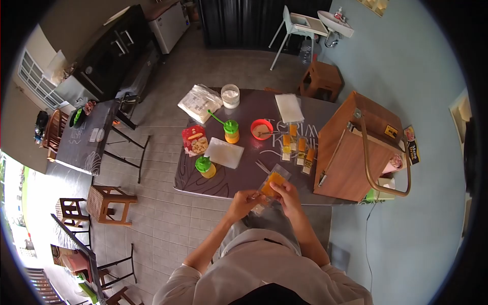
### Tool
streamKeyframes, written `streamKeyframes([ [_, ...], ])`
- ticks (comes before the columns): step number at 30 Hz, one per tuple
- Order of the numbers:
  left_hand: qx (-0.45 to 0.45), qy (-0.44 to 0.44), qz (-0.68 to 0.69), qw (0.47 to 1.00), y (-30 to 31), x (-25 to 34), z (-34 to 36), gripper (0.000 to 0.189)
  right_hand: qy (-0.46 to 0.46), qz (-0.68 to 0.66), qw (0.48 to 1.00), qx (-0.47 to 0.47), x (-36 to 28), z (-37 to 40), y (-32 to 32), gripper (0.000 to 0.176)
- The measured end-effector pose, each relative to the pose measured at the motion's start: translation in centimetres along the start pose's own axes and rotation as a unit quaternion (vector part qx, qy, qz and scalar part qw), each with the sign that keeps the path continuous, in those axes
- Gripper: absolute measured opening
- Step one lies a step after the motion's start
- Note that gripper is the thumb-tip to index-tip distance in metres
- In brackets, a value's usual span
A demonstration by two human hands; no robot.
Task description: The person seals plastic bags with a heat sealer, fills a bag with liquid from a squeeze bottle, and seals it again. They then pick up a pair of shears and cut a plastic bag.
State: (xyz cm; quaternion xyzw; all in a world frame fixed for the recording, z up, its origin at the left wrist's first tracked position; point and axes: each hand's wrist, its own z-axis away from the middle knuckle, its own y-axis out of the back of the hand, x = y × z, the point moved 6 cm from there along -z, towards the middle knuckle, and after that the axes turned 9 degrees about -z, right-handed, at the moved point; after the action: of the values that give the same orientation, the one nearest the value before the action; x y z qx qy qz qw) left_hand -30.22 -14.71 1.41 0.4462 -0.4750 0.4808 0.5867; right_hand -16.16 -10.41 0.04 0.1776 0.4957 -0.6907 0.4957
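Between my hands, just over the table's front edge, is a clear plastic packet [275, 181] with orange contents. My left hand [245, 204] pinches its lower left part, fingertips pressed together. My right hand [287, 198] grips its right side with the thumb on top. A tweezer-like metal tool [263, 166] lies just beyond the packet. Several similar filled packets [301, 148] rest in a row to the right. Further back stands a red bowl [262, 128] with light brown powder and a spoon. To the left are two green-topped bottles [232, 133] with yellow-orange liquid.
A stack of clear plastic sheets [224, 153], a red picture packet [194, 140], a white plastic bag [200, 103] and a jar of white powder [230, 96] share the dark table [218, 185]. A wooden cabinet [356, 152] bounds the right side. Another clear stack [288, 108] lies at the back.
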Motion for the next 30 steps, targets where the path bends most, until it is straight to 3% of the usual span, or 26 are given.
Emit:
streamKeyframes([
  [1, -0.016, 0.010, -0.043, 0.999, 0.1, -0.1, -0.3, 0.019, -0.035, 0.007, 0.999, -0.006, 0.6, -0.8, 0.2, 0.023],
  [3, -0.025, 0.009, -0.032, 0.999, 0.1, -0.7, -1.0, 0.020, -0.022, -0.012, 1.000, -0.004, 0.6, -2.0, 0.4, 0.023],
  [5, -0.021, 0.062, 0.080, 0.995, 0.5, -0.6, -1.4, 0.026, -0.014, -0.033, 0.999, -0.014, 0.3, -3.6, 0.2, 0.024],
  [7, 0.007, 0.083, 0.110, 0.990, 1.5, -1.4, -1.7, 0.029, -0.033, -0.163, 0.986, 0.004, 0.4, -5.6, 1.1, 0.023],
  [9, 0.027, 0.100, 0.139, 0.985, 2.1, -2.4, -2.5, 0.032, -0.063, -0.184, 0.981, 0.003, 1.4, -7.4, 1.8, 0.023],
  [11, 0.076, 0.112, 0.222, 0.966, 2.5, -3.5, -3.3, 0.029, -0.134, -0.209, 0.967, -0.060, 2.8, -8.4, 1.5, 0.022],
  [15, 0.047, 0.128, 0.216, 0.967, 3.0, -6.0, -4.8, 0.024, -0.105, -0.250, 0.960, -0.066, 3.9, -9.8, 2.1, 0.018],
  [18, 0.085, 0.127, 0.126, 0.980, 3.8, -6.7, -6.3, 0.021, -0.127, -0.268, 0.954, -0.035, 4.5, -10.2, 3.2, 0.019],
  [20, 0.098, 0.117, -0.051, 0.987, 4.1, -6.6, -7.1, 0.020, -0.121, -0.239, 0.964, 0.008, 5.3, -11.0, 5.0, 0.018],
  [24, 0.080, 0.114, 0.010, 0.990, 2.8, -9.3, -9.2, 0.021, -0.114, -0.231, 0.966, 0.036, 5.7, -12.6, 7.8, 0.018],
  [27, 0.044, 0.190, 0.044, 0.980, 0.9, -10.6, -10.3, 0.024, -0.121, -0.202, 0.970, 0.052, 5.8, -15.0, 10.8, 0.021],
  [29, 0.075, 0.055, -0.213, 0.973, 0.7, -9.9, -10.7, 0.027, -0.065, -0.106, 0.990, 0.068, 3.4, -17.3, 12.1, 0.027],
  [30, 0.082, 0.059, -0.212, 0.972, 0.9, -9.9, -10.7, 0.027, -0.072, -0.103, 0.990, 0.064, 2.3, -18.4, 12.3, 0.027],
])
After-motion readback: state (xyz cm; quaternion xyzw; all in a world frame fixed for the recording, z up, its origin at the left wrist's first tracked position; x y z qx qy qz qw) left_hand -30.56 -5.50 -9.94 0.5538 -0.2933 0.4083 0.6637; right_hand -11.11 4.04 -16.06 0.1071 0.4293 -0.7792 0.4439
